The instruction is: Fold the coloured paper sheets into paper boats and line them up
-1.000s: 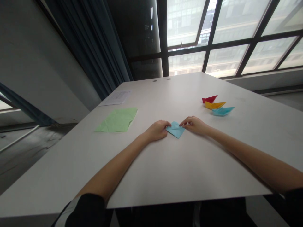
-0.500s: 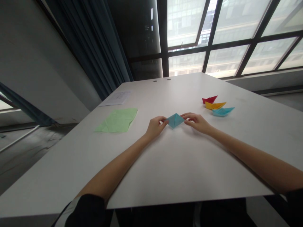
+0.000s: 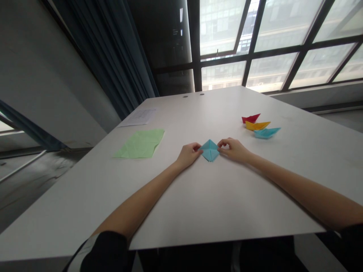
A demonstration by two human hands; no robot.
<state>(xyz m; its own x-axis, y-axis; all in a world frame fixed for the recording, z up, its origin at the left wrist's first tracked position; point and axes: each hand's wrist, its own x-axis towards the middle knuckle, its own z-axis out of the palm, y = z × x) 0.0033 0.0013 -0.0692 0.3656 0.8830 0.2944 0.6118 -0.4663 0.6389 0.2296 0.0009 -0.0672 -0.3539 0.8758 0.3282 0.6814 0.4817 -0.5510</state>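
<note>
A light blue folded paper (image 3: 210,151), diamond-shaped with a crease down its middle, lies at the centre of the white table between my hands. My left hand (image 3: 189,154) pinches its left corner between thumb and fingers. At the right corner, my right hand (image 3: 234,149) holds the paper the same way, fingers curled. Off to the right stand three folded paper boats close together: a red boat (image 3: 250,119), a yellow boat (image 3: 257,125) and a blue boat (image 3: 267,133).
A creased green paper sheet (image 3: 139,144) lies left of my hands. Behind it is a white printed sheet (image 3: 137,117) near the table's left edge. The white table (image 3: 215,204) reaches back towards the windows, with a dark blue curtain (image 3: 113,53) at the left.
The blue folded paper has come slightly nearer to me and now shows as a taller, flatter diamond, its lower point further down. Both hands still hold its side corners.
</note>
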